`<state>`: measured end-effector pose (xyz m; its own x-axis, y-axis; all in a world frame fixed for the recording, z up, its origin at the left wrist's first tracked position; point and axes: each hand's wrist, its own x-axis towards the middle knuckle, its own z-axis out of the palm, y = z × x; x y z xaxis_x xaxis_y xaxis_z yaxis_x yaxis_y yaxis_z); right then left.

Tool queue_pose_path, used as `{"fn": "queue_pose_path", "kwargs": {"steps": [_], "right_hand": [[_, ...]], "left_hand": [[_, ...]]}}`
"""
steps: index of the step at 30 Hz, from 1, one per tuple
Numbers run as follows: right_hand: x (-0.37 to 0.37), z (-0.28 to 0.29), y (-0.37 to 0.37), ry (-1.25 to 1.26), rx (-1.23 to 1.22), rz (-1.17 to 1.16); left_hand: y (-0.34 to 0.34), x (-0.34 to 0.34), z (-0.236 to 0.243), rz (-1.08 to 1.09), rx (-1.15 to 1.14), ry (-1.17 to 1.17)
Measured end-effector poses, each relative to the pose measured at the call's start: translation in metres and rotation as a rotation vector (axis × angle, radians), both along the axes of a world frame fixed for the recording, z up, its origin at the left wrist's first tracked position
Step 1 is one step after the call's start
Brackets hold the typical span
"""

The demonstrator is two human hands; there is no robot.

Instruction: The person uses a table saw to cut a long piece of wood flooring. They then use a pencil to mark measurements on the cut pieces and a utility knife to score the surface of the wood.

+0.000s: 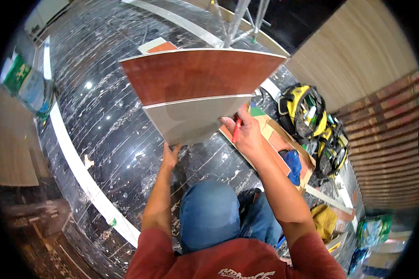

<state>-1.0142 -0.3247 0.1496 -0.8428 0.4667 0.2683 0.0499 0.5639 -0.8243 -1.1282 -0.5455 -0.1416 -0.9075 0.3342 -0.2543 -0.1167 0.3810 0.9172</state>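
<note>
Two flat tile-like panels are held up in front of me, a reddish-brown panel (195,74) above and a grey panel (195,121) below it. They meet along a pale edge, and I cannot tell whether they are joined. My left hand (171,156) grips the lower left corner of the grey panel, its fingers partly hidden. At the right edge, my right hand (246,132) holds the grey panel with its thumb on the face. A slim red pen (237,129) is also tucked in that hand.
To the right lie an opened cardboard box (307,165), a blue cloth-like item (292,162) and a yellow-and-black tool bag (305,109). Metal scaffold legs (239,23) stand ahead. A plastic sack (30,86) is at far left. Dark marbled floor (102,135) carries white strips.
</note>
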Motion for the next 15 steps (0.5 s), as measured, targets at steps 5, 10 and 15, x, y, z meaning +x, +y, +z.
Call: {"fn": "queue_pose_path", "kwargs": {"steps": [5,10,15], "right_hand": [[0.002,0.013,0.002,-0.060,0.049,0.006],[0.007,0.015,0.007,-0.095,0.013,-0.003],[0.003,0.012,0.009,-0.066,-0.014,0.006]], "left_hand": [[0.001,0.000,-0.019,-0.009,0.098,0.097],[0.012,0.007,-0.009,-0.047,0.161,0.004],[0.019,0.004,-0.036,0.000,0.059,0.190]]}}
